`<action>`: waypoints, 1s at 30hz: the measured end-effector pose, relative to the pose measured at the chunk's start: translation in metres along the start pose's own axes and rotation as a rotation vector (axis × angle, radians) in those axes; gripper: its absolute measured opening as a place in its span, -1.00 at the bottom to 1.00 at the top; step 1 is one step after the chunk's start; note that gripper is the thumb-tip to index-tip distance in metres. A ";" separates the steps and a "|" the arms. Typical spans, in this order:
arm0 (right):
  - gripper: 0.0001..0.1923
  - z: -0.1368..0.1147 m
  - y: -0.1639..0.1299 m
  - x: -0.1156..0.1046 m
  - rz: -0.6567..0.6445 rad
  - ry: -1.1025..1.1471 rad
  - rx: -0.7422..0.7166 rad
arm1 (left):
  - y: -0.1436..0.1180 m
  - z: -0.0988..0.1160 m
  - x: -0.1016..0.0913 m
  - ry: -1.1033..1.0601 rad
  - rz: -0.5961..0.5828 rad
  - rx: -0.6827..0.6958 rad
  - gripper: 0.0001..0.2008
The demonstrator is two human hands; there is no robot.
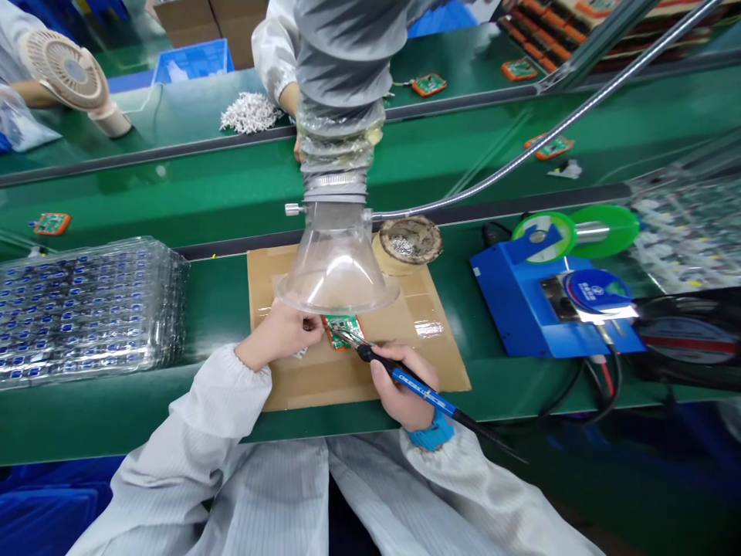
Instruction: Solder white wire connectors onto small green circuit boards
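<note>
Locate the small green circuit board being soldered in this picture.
In the head view, the green circuit board lies on the cardboard sheet, under the clear fume funnel, between the left hand and right hand.

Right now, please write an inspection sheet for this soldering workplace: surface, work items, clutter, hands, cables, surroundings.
Surface: green bench top with a brown cardboard mat on it.
Job's things: small green circuit board on the mat, under the clear plastic extraction funnel; blue-handled soldering iron, tip at the board.
Clutter: stack of clear blister trays; round tip-cleaner dish; blue solder station with green spools.
Grippers: left hand steadies the board; right hand holds the iron.
Cables: black leads below the station.
Surroundings: another person's sleeve; white fan.
</note>
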State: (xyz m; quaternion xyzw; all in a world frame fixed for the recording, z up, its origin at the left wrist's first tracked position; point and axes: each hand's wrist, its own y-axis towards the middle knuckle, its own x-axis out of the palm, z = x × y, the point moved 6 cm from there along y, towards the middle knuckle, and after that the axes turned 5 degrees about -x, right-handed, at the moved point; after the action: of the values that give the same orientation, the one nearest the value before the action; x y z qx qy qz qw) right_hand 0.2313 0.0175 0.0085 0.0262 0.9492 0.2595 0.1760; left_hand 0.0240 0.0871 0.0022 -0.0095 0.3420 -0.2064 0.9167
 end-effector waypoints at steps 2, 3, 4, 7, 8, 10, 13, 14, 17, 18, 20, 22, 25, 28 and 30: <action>-0.91 0.001 0.000 0.000 -0.001 0.001 0.000 | 0.000 0.001 -0.001 -0.001 -0.002 0.002 -0.90; -0.92 0.001 0.000 0.000 -0.002 0.000 0.002 | 0.000 0.002 -0.001 0.001 -0.001 0.005 -0.91; -0.92 0.001 0.000 0.001 -0.002 0.000 0.004 | 0.000 0.002 -0.001 0.003 0.001 0.005 -0.90; -0.95 0.001 0.000 0.000 0.004 -0.005 0.015 | 0.001 0.001 -0.001 0.002 -0.002 -0.005 -0.89; -0.96 0.001 0.000 0.000 0.002 -0.010 0.024 | 0.001 0.000 0.000 0.002 -0.005 -0.010 -0.89; -0.96 0.003 0.000 -0.001 0.005 -0.021 0.048 | 0.001 -0.002 0.001 0.010 -0.004 -0.015 -0.89; -0.93 0.004 -0.002 -0.003 0.016 -0.024 0.067 | 0.001 -0.002 0.001 0.018 -0.004 -0.010 -0.90; -0.94 0.004 -0.002 -0.003 0.018 -0.022 0.062 | 0.001 -0.002 0.002 0.015 -0.007 -0.008 -0.90; -0.94 0.001 -0.001 -0.003 0.015 -0.019 0.032 | 0.001 -0.002 0.001 0.004 -0.004 -0.009 -0.89; -0.94 0.000 0.000 -0.002 0.014 -0.017 0.022 | 0.001 -0.002 0.001 0.005 0.001 -0.011 -0.90; -0.92 -0.002 0.001 -0.002 0.012 -0.012 0.008 | 0.001 -0.002 0.001 0.011 0.007 -0.012 -0.90; -0.91 -0.003 0.002 -0.002 0.012 -0.008 0.000 | 0.001 -0.001 0.000 0.008 0.004 -0.015 -0.91; -0.92 -0.002 0.001 -0.002 0.014 -0.010 -0.005 | 0.001 -0.001 0.000 -0.019 -0.010 -0.030 -0.91; -0.93 -0.001 0.000 -0.002 0.001 -0.006 -0.003 | 0.000 0.000 0.000 -0.046 -0.021 -0.040 -0.91; -0.92 -0.001 0.000 -0.003 0.008 0.005 -0.010 | 0.000 0.001 -0.001 -0.051 -0.023 -0.037 -0.91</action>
State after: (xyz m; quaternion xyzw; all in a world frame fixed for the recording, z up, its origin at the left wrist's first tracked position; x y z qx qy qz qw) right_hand 0.2332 0.0165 0.0103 0.0283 0.9482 0.2652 0.1727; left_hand 0.0241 0.0871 0.0038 -0.0357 0.3222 -0.2100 0.9224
